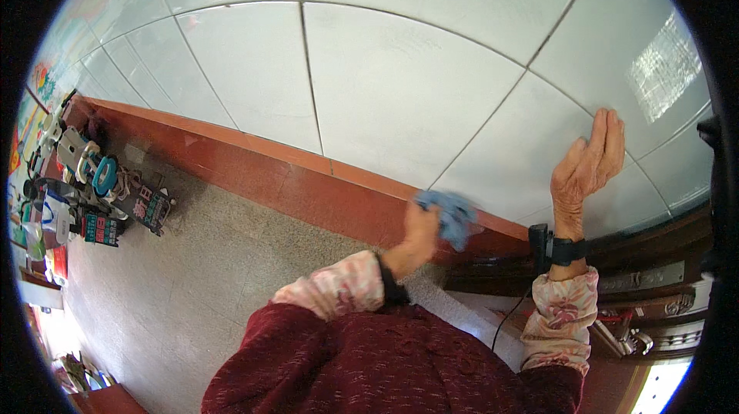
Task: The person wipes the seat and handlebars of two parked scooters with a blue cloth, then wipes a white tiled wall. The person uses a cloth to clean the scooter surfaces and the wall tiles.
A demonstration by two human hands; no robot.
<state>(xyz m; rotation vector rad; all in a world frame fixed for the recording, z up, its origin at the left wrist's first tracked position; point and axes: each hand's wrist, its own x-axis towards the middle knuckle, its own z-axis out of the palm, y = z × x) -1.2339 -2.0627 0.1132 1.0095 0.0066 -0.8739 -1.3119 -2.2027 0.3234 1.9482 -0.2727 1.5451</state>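
My left hand [417,238], blurred, grips a blue cloth [456,218] against the tiled wall's lower edge, where the orange-red border strip [369,176] runs. My right hand [590,154] rests with extended fingers on the white wall tiles [404,96], up and to the right of the cloth, and holds nothing that I can see. A black strap with a small dark device [540,246] sits around my right wrist, a thin cable hanging from it. Floral sleeve covers are on both forearms.
An electric scooter [86,166] with bags and signs bearing writing stands at the far left, by the wall. Speckled stone floor [202,264] stretches below the dark red baseboard [260,183]. Dark carved wooden furniture [646,281] is close by on the right.
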